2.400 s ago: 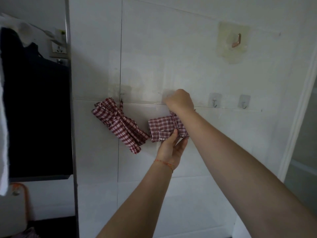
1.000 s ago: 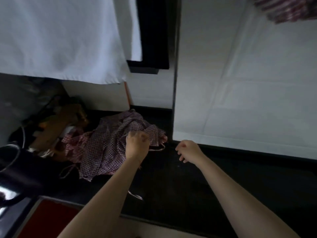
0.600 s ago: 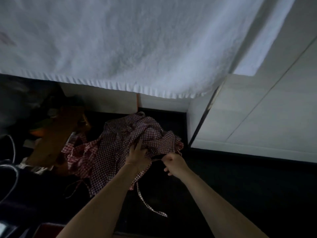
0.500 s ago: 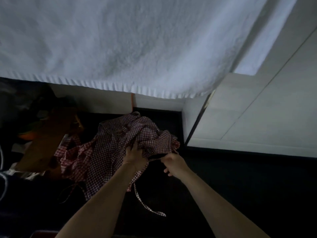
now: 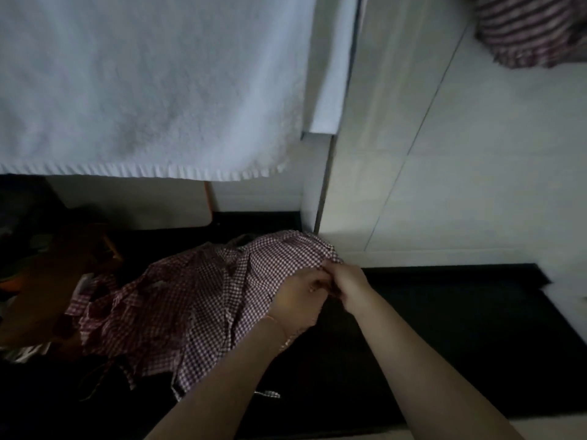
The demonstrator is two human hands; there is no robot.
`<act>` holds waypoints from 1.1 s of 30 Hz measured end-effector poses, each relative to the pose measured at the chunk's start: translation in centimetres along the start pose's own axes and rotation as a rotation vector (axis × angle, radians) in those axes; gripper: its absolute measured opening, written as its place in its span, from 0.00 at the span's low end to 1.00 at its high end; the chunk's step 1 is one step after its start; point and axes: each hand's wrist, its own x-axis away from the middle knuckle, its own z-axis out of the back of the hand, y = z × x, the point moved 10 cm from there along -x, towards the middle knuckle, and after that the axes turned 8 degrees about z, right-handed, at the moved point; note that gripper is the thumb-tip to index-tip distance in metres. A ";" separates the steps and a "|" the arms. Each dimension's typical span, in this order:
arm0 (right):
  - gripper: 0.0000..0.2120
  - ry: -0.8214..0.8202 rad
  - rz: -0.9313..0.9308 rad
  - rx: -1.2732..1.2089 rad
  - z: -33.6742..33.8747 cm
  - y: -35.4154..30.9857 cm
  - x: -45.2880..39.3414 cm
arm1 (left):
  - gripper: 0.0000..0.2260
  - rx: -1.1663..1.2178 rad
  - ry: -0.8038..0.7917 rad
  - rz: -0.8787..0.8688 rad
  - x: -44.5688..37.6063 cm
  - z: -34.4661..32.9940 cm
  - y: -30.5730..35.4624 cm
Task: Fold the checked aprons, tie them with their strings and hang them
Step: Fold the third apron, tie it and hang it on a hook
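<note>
Left hand and right hand, close together, both pinching the top edge of a checked apron above a black table.
Apron: thin woven cloth, small red-and-white check, crumpled and loosely bunched, lifted at its right corner by both hands and trailing left and down onto the table; one narrow checked string lies flat on the table below the left forearm. Thin red cord bracelet on the left wrist. Folded apron, same check, bundled, hanging against the white tiled wall at top right. White towel, thick terry pile with a ribbed hem, hangs at upper left. Table surface smooth, dark, glossy. No readable writing or labels.
</note>
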 end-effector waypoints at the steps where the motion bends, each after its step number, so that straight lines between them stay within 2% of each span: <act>1: 0.14 0.001 0.004 0.024 1.9 -0.7 0.0 | 0.08 0.004 0.084 0.012 -0.4 0.4 1.0; 3: 0.14 0.008 -0.011 0.064 7.1 -1.7 -0.1 | 0.06 -0.035 0.248 0.030 -1.4 0.1 2.8; 5: 0.10 0.049 -0.009 0.113 13.0 -2.3 -0.3 | 0.06 -0.125 0.304 0.067 -3.2 -2.3 3.1; 7: 0.09 0.225 0.063 0.185 21.7 -3.6 -0.6 | 0.09 -0.237 0.259 0.149 -5.2 -7.5 3.2; 9: 0.15 0.417 0.169 0.376 28.7 -5.0 -1.5 | 0.18 -0.349 0.161 0.208 -6.5 -12.5 2.0; 10: 0.19 0.458 0.205 0.476 32.2 -5.5 -1.9 | 0.20 -0.409 0.088 0.215 -7.0 -16.2 2.0; 12: 0.30 0.390 0.229 0.700 35.2 -4.7 -3.5 | 0.21 -0.503 -0.074 0.269 -7.1 -21.6 1.1; 14: 0.36 0.321 0.235 0.994 37.9 -2.7 -4.9 | 0.24 -0.556 -0.241 0.320 -6.8 -27.7 0.4; 15: 0.37 0.317 0.278 1.112 38.5 -1.9 -5.4 | 0.26 -0.562 -0.331 0.345 -6.4 -29.9 -0.1; 17: 0.28 0.249 0.338 1.204 40.2 1.1 -6.0 | 0.28 -0.508 -0.466 0.387 -5.5 -34.7 -1.4; 19: 0.19 0.103 0.253 1.137 41.0 5.2 -6.2 | 0.34 -0.478 -0.505 0.440 -4.6 -36.8 -2.8; 20: 0.20 0.025 0.155 1.103 42.0 7.6 -6.6 | 0.37 -0.482 -0.519 0.464 -4.6 -38.2 -3.1; 22: 0.33 -0.082 0.000 1.087 43.5 11.2 -6.9 | 0.37 -0.570 -0.507 0.510 -4.4 -39.4 -3.1; 24: 0.46 -0.167 -0.055 1.124 43.9 13.2 -7.2 | 0.37 -0.639 -0.457 0.525 -4.7 -39.6 -2.7; 26: 0.49 -0.210 -0.002 1.212 43.2 13.6 -7.3 | 0.36 -0.647 -0.330 0.536 -5.2 -38.5 -1.5; 28: 0.48 -0.258 0.062 1.289 42.6 13.9 -7.4 | 0.31 -0.620 -0.064 0.448 -5.8 -37.2 1.5; 30: 0.44 -0.337 0.129 1.331 41.3 13.9 -7.2 | 0.26 -0.681 0.133 0.206 -6.4 -37.1 5.3; 31: 0.38 -0.380 0.149 1.285 40.6 13.9 -7.1 | 0.26 -0.739 0.136 0.122 -6.6 -37.8 6.5; 32: 0.27 -0.375 0.176 1.180 40.1 13.4 -6.8 | 0.27 -0.796 0.052 0.118 -6.7 -38.9 6.6; 33: 0.15 -0.323 0.197 1.068 40.0 12.6 -6.7 | 0.29 -0.839 -0.065 0.186 -6.7 -39.9 5.3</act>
